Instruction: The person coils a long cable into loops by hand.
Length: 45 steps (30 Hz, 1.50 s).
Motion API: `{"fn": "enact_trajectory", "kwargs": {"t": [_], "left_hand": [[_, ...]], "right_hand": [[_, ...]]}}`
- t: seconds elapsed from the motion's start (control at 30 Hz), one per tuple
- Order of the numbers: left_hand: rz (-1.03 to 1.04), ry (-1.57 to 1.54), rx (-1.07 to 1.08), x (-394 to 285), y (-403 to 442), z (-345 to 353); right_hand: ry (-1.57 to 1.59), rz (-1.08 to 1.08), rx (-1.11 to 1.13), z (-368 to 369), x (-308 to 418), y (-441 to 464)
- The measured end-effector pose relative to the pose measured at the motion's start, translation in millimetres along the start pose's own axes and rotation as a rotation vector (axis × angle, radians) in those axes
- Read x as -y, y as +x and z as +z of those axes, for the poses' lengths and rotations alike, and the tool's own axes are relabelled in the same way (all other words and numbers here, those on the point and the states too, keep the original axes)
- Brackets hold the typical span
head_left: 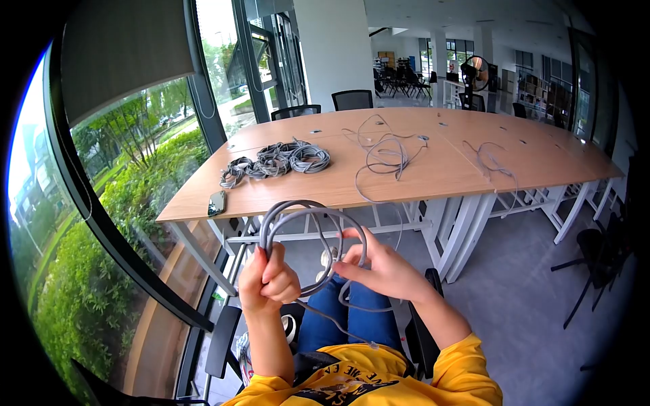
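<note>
A grey cable (318,205) hangs in several round loops between my hands, above my lap. My left hand (269,279) is closed in a fist round the left side of the loops. On the right side, my right hand (372,266) has its thumb and fingers around the cable strands. One loose end trails down over my jeans to the yellow shirt. Another thin stretch of cable runs from the table edge down behind my right hand. Loose grey cable (389,157) lies in tangled curves on the table beyond.
On the wooden table (237,145), several coiled cables (274,161) lie bunched at the left, with a phone (217,203) near the front left edge. Another loose cable (489,159) lies farther right. Black chairs (352,100) stand behind the table; windows line the left side.
</note>
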State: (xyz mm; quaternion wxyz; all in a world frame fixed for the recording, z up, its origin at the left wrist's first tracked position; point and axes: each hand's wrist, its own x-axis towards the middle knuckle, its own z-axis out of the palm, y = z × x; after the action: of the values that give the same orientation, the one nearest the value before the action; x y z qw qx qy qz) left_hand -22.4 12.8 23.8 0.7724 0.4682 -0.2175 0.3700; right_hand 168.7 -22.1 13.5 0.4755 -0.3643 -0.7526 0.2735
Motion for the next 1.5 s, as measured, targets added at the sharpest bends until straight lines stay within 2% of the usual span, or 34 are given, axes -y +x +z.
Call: {"fn": "enact_trajectory", "kwargs": {"t": [0.07, 0.13, 0.17, 0.2, 0.27, 0.3, 0.33, 0.4, 0.43, 0.47, 0.53, 0.6, 0.67, 0.8, 0.93, 1.0, 1.07, 1.13, 1.17, 1.23, 1.27, 1.33, 1.4, 1.47, 1.5], "left_hand": [[0.001, -0.012, -0.042, 1, 0, 0], [0.051, 0.057, -0.08, -1, 0, -2], [0.093, 0.005, -0.079, -2, -2, -2], [0.094, 0.005, -0.079, -2, -2, -2], [0.188, -0.019, -0.116, -3, 0, -1], [0.196, -0.033, -0.138, -5, 0, 0], [0.197, -0.033, -0.137, -6, 1, 0], [0.36, -0.09, -0.217, -12, 2, -1], [0.38, -0.082, -0.223, -15, 2, -1], [0.379, -0.081, -0.225, -16, 1, -1], [0.362, -0.078, -0.191, -18, 0, -1], [0.353, -0.069, -0.184, -17, -1, -2], [0.283, -0.081, -0.143, -16, -2, -2], [0.213, -0.028, -0.081, -16, -6, -4], [0.235, -0.081, -0.037, -14, -7, -13], [0.217, -0.104, 0.008, -13, -8, -19], [0.201, -0.126, 0.054, -11, -7, -26], [0.165, -0.167, 0.037, -7, -4, -31], [0.17, -0.182, 0.018, -6, -3, -35], [0.185, -0.235, 0.038, -6, -3, -37], [0.197, -0.291, 0.056, -5, -4, -37], [0.215, -0.33, 0.105, -4, -4, -32], [0.18, -0.401, 0.159, 2, -2, -24], [0.115, -0.414, 0.176, 12, 0, -22], [0.068, -0.401, 0.168, 16, 1, -23]], "right_hand": [[-0.08, 0.036, -0.044, 1, 2, 0], [0.133, 0.186, -0.055, -4, 3, 0], [0.259, 0.127, -0.149, -3, -2, 0], [0.259, 0.127, -0.148, -5, -2, -1], [0.195, 0.215, -0.281, -9, 4, -3], [0.043, 0.077, -0.471, -2, -2, -2], [0.042, 0.077, -0.471, -1, -6, -2], [-0.628, -0.339, -0.702, 1, -12, -1], [-0.735, -0.524, -0.681, -2, -17, -1], [-0.734, -0.523, -0.681, -3, -17, 0], [-0.886, -0.702, -0.629, -4, -16, 1], [-0.92, -0.717, -0.614, -5, -14, 1], [-0.893, -0.609, -0.689, -5, -6, 1], [-0.896, -0.68, -0.743, -16, 2, 0], [0.248, -0.18, -0.708, -13, 17, -8], [0.66, -0.053, -0.589, -27, 17, -9], [1.158, -0.027, -0.391, -39, 9, -7], [1.456, -0.026, -0.25, -43, 4, -6], [1.455, -0.026, -0.249, -44, 1, -6], [1.299, -0.18, -0.203, -43, -4, -7], [1.299, -0.18, -0.203, -44, -4, -7], [0.45, -0.023, -0.295, -47, -4, -9], [-0.031, 0.076, -0.336, -36, -10, -6], [-0.33, -0.044, -0.476, -15, -9, -3], [-0.31, -0.019, -0.445, -10, -8, -2]]}}
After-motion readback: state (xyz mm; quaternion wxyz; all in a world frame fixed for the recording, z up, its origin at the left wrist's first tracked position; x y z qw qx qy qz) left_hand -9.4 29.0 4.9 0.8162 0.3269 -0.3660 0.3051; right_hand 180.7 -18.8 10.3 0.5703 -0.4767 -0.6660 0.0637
